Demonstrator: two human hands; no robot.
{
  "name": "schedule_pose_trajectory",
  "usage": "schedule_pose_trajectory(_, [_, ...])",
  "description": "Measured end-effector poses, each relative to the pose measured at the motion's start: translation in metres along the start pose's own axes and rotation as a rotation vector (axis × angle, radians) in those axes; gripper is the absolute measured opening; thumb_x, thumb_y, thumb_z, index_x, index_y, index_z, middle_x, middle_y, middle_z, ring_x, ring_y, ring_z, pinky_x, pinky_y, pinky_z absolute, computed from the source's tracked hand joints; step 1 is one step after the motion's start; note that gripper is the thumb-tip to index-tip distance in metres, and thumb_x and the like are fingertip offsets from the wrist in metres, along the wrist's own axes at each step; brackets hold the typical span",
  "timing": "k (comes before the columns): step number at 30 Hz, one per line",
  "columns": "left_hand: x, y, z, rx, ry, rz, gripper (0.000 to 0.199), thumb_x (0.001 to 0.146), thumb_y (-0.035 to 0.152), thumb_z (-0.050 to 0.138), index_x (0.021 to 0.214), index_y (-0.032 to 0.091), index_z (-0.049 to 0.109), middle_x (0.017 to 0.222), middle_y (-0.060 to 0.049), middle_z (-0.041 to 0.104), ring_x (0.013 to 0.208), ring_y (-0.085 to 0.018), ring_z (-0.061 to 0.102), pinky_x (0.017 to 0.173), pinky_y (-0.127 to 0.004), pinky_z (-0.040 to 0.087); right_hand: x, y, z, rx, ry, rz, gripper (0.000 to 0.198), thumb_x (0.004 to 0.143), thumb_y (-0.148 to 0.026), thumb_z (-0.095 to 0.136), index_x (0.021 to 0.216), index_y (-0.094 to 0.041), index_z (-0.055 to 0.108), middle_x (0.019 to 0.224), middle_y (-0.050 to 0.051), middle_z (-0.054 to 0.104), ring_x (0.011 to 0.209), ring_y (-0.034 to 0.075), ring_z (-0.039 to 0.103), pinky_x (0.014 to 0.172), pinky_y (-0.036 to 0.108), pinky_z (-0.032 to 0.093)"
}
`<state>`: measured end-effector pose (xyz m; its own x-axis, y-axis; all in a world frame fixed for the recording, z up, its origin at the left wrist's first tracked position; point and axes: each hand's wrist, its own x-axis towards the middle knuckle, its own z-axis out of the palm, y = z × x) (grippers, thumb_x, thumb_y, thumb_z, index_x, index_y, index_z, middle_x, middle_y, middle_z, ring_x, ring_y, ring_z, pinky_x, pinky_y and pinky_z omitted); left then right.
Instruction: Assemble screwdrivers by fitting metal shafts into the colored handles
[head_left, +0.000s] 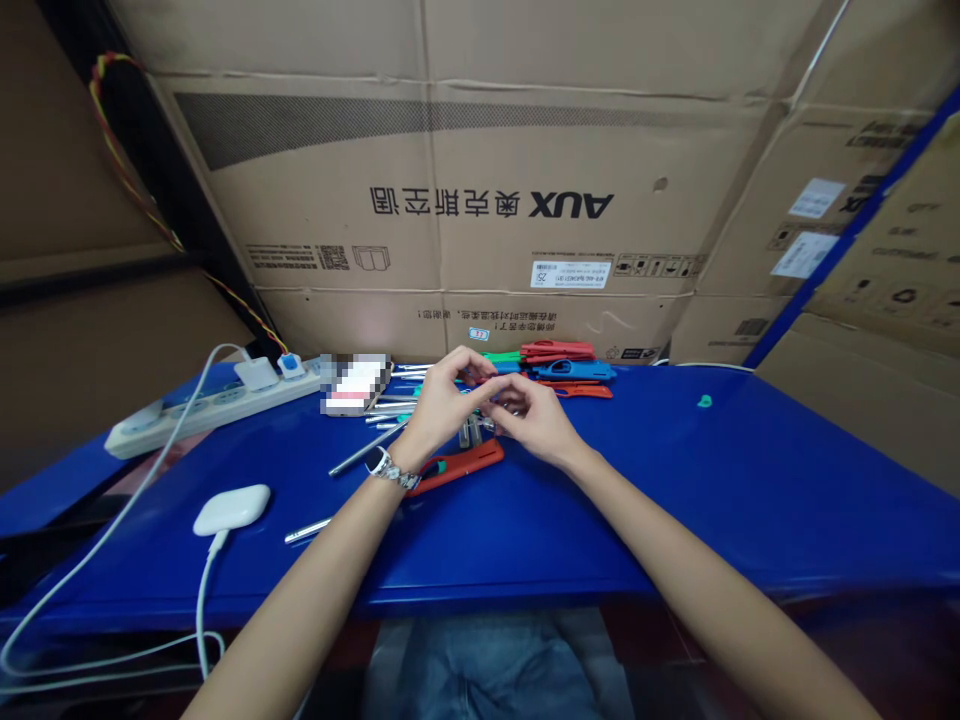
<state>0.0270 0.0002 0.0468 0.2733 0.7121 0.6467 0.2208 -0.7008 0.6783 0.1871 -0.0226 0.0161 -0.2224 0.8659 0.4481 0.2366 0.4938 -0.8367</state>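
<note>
My left hand (448, 393), with a watch (382, 463) on its wrist, meets my right hand (541, 420) over the middle of the blue table. Thumbs and fingers of both are bent into a pinch, and whatever lies between them is mostly hidden and too small to name. Just below the hands is an orange plastic lighter casing (472, 466). Behind them are stacked red casings (559, 350), blue casings (576, 371) and another orange casing (586, 390). Several thin metal tubes (367, 448) are spread to the left, partly behind my left hand.
A phone (358, 385) lies at the back left beside a white power strip (217, 408). Nearer is a white charging case (232, 508) on a cable. A small green piece (704, 401) rests at right. Cardboard (480, 150) walls the table's back.
</note>
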Motion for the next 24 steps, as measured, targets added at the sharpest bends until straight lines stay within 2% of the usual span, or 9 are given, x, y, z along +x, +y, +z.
schedule_pose_trajectory(4, [-0.002, 0.002, -0.005, 0.018, 0.051, -0.027, 0.021, 0.09, 0.038, 0.06, 0.095, 0.018, 0.062, 0.092, -0.004, 0.065, 0.083, -0.015, 0.061, 0.075, -0.028, 0.048, 0.002, -0.005, -0.003, 0.173, 0.055, 0.038, 0.029, 0.083, -0.045, 0.067, 0.097, -0.021, 0.058, 0.08, 0.002, 0.07, 0.057, 0.013, 0.063, 0.058, 0.027, 0.054])
schedule_pose_trajectory(6, [-0.005, 0.001, -0.012, 0.058, -0.008, -0.024, 0.02, 0.093, 0.035, 0.055, 0.091, 0.017, 0.062, 0.086, -0.003, 0.066, 0.08, -0.014, 0.06, 0.073, -0.027, 0.047, 0.002, -0.007, -0.011, 0.182, 0.112, 0.043, 0.034, 0.081, -0.048, 0.068, 0.097, -0.02, 0.058, 0.079, 0.002, 0.07, 0.054, 0.013, 0.062, 0.056, 0.026, 0.053])
schedule_pose_trajectory(7, [-0.006, -0.001, -0.016, 0.087, -0.09, -0.025, 0.019, 0.092, 0.033, 0.055, 0.087, 0.017, 0.063, 0.082, -0.003, 0.066, 0.077, -0.014, 0.06, 0.071, -0.027, 0.047, 0.001, -0.008, -0.015, 0.162, 0.134, 0.054, 0.035, 0.081, -0.05, 0.068, 0.096, -0.02, 0.058, 0.076, 0.002, 0.07, 0.053, 0.013, 0.061, 0.054, 0.026, 0.052])
schedule_pose_trajectory(10, [-0.012, -0.009, -0.018, 0.166, -0.447, -0.062, 0.011, 0.083, 0.026, 0.061, 0.078, 0.018, 0.066, 0.074, -0.001, 0.067, 0.068, -0.014, 0.059, 0.066, -0.026, 0.046, -0.006, -0.004, -0.029, -0.007, 0.13, 0.167, 0.034, 0.081, -0.052, 0.066, 0.087, -0.02, 0.057, 0.062, 0.0, 0.067, 0.046, 0.014, 0.059, 0.049, 0.025, 0.046])
schedule_pose_trajectory(12, [-0.016, -0.016, -0.014, 0.224, -0.587, -0.094, 0.007, 0.079, 0.023, 0.063, 0.078, 0.018, 0.068, 0.073, -0.002, 0.068, 0.065, -0.015, 0.06, 0.065, -0.027, 0.046, -0.013, 0.002, -0.034, -0.192, 0.093, 0.282, 0.03, 0.083, -0.049, 0.064, 0.081, -0.02, 0.057, 0.055, 0.0, 0.065, 0.043, 0.014, 0.057, 0.046, 0.024, 0.042])
schedule_pose_trajectory(16, [-0.022, -0.024, -0.002, 0.324, -0.616, -0.083, 0.009, 0.078, 0.026, 0.064, 0.081, 0.019, 0.069, 0.076, -0.003, 0.069, 0.067, -0.017, 0.061, 0.064, -0.028, 0.045, -0.025, 0.013, -0.037, -0.503, 0.002, 0.415, 0.021, 0.083, -0.039, 0.063, 0.074, -0.02, 0.059, 0.052, 0.0, 0.064, 0.044, 0.015, 0.058, 0.049, 0.025, 0.04])
schedule_pose_trajectory(20, [-0.025, -0.028, 0.001, 0.349, -0.631, -0.095, 0.009, 0.079, 0.027, 0.063, 0.078, 0.019, 0.067, 0.075, -0.003, 0.068, 0.065, -0.016, 0.059, 0.06, -0.027, 0.043, -0.027, 0.022, -0.034, -0.665, 0.011, 0.422, 0.016, 0.079, -0.035, 0.067, 0.076, -0.021, 0.06, 0.056, 0.001, 0.065, 0.051, 0.017, 0.061, 0.054, 0.026, 0.04])
schedule_pose_trajectory(24, [-0.023, -0.03, 0.001, 0.344, -0.646, -0.113, 0.01, 0.078, 0.027, 0.062, 0.078, 0.019, 0.068, 0.072, -0.002, 0.068, 0.063, -0.016, 0.059, 0.058, -0.026, 0.042, -0.027, 0.027, -0.034, -0.733, 0.04, 0.416, 0.015, 0.078, -0.034, 0.068, 0.082, -0.021, 0.062, 0.06, 0.002, 0.065, 0.054, 0.018, 0.061, 0.055, 0.027, 0.039])
